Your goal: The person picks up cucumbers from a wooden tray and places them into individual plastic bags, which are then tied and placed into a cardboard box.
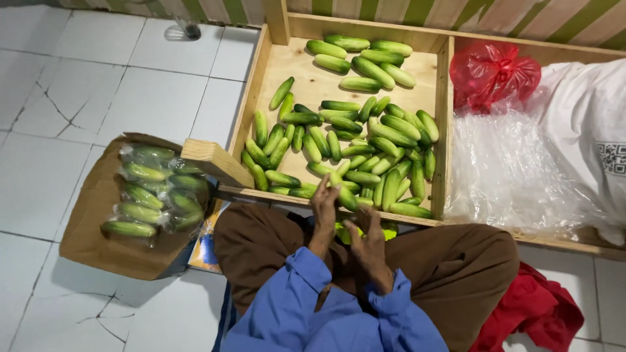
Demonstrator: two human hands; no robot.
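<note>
1. Seated on the tiled floor (130, 98), I face a shallow wooden tray (248, 104) filled with loose green cucumbers (365, 140).
2. My left hand (324, 202) reaches over the tray's near rim, fingers closed around one cucumber (343, 194) at the front edge of the pile.
3. My right hand (368, 238) rests lower, over my lap and just beside the left, fingers loosely curled; something green (344, 233) shows beneath it, though whether the hand grips it I cannot tell.
4. To my left, a cardboard box (88, 228) holds cucumbers already sealed in clear plastic bags (153, 192).
5. To my right lie a heap of clear plastic sheeting (508, 176), a red plastic bag (492, 72) and a white sack (587, 117); a red cloth (535, 306) sits by my knee.
6. By my judgement, the step in hand is picking cucumbers from the pile; the next move calls for lifting this one clear of the rim without rolling its neighbours out.
</note>
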